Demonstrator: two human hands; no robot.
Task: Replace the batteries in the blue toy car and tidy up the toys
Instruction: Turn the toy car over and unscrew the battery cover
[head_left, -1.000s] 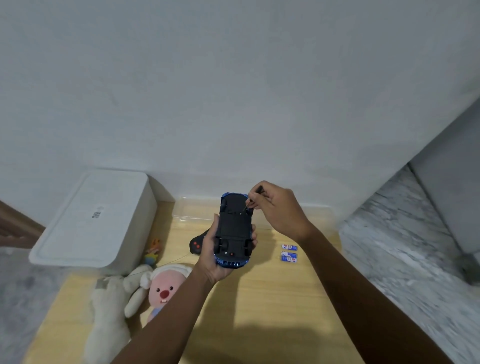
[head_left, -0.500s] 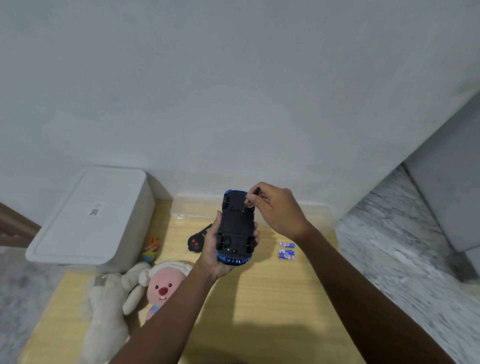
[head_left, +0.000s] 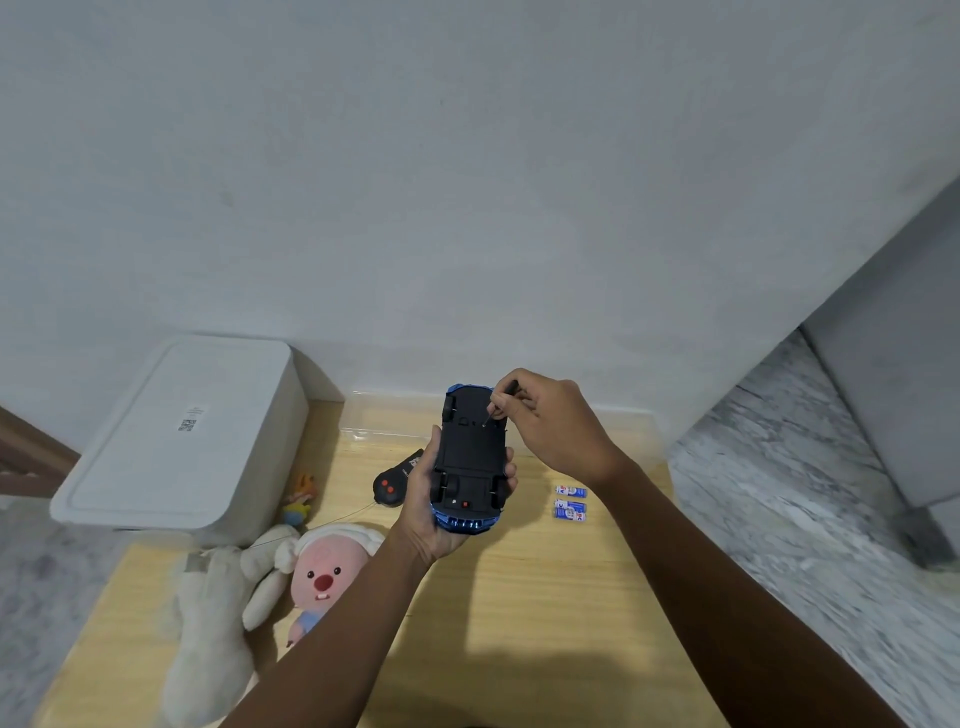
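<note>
The car is being held upside down above the table, the left hand gripping its rear. The right hand is pinching a screwdriver, tip touching the underside. Batteries are lying just right; a remote and plush toys are lying left.

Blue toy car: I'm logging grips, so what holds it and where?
Left hand grips the upturned blue toy car round its sides; right hand pinches a small screwdriver.
</note>
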